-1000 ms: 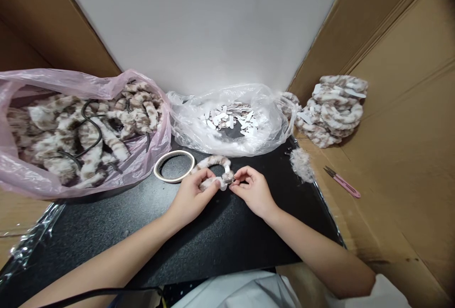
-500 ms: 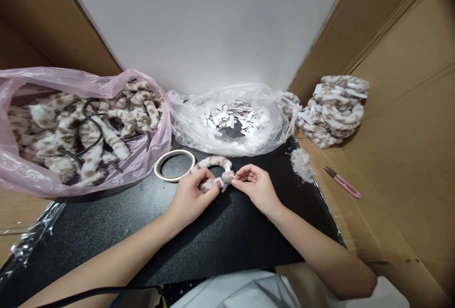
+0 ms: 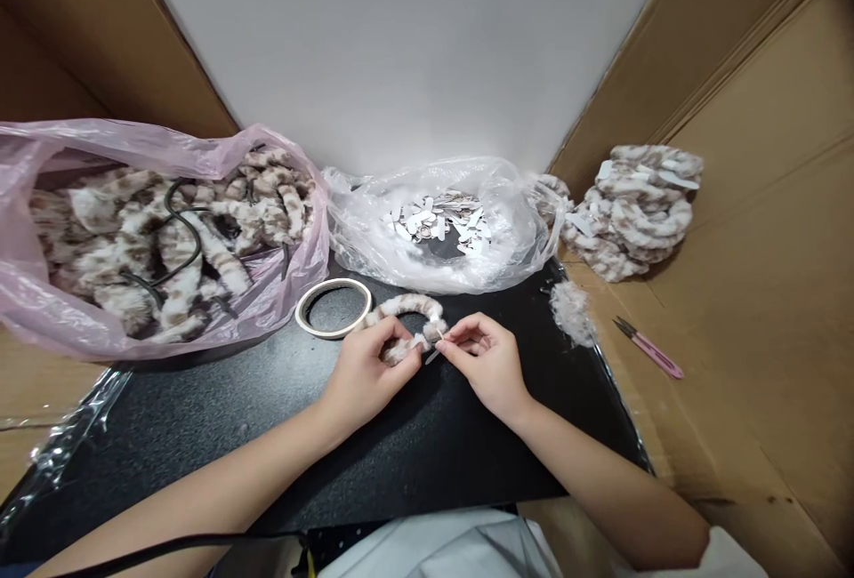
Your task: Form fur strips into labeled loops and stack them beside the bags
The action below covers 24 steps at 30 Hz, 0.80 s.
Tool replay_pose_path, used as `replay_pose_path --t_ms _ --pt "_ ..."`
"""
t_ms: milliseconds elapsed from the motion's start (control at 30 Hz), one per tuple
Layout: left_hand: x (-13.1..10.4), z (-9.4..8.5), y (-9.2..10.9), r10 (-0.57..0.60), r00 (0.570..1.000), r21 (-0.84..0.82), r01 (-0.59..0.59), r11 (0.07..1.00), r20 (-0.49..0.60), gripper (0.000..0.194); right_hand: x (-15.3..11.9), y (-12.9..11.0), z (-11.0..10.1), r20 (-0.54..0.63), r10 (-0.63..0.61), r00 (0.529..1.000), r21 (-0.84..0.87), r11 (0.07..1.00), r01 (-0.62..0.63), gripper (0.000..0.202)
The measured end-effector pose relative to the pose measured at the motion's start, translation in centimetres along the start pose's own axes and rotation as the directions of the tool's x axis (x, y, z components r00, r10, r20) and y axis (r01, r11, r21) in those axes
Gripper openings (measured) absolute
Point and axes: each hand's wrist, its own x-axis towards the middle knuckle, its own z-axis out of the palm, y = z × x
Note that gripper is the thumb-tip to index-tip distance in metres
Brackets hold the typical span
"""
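Left grip (image 3: 372,360) pinches a plush, brown-mottled loop (image 3: 406,304); right grip (image 3: 490,366), nipped closed, holds a thin pale strip (image 3: 439,335).

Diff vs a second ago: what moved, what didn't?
The right hand drew thumb and index finger together; they now appear to pinch a thin pale strip at the furry loop. The white tag there shifted slightly right. Everything slid slightly right in frame, likely camera motion. Unchanged: left hand on the loop; tape roll, pink bag, clear bag, pink snips in place.
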Motion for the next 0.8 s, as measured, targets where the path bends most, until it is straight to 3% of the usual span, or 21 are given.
replay_pose_path --t_ms 133,367,533,800 --pt "-0.1 0.2 0.0 -0.039 0.998 -0.054 0.042 0.998 0.055 0.017 -0.3 0.1 0.2 -0.026 -0.101 0.995 -0.105 0.990 0.098 0.012" --pt "-0.1 0.7 0.1 -0.189 0.973 -0.282 0.220 0.934 0.134 0.021 -0.6 -0.1 0.1 -0.108 -0.243 0.964 -0.250 0.945 0.210 0.011" --pt "-0.2 0.9 0.6 -0.191 0.973 -0.343 0.224 0.912 0.127 0.020 -0.7 -0.2 0.0 -0.146 -0.320 0.936 -0.336 0.906 0.258 0.010" --pt "-0.3 1.0 0.2 -0.205 0.969 -0.338 0.241 0.910 0.138 0.021 -1.2 -0.4 0.2 -0.068 -0.398 0.915 -0.334 0.873 0.355 0.010"
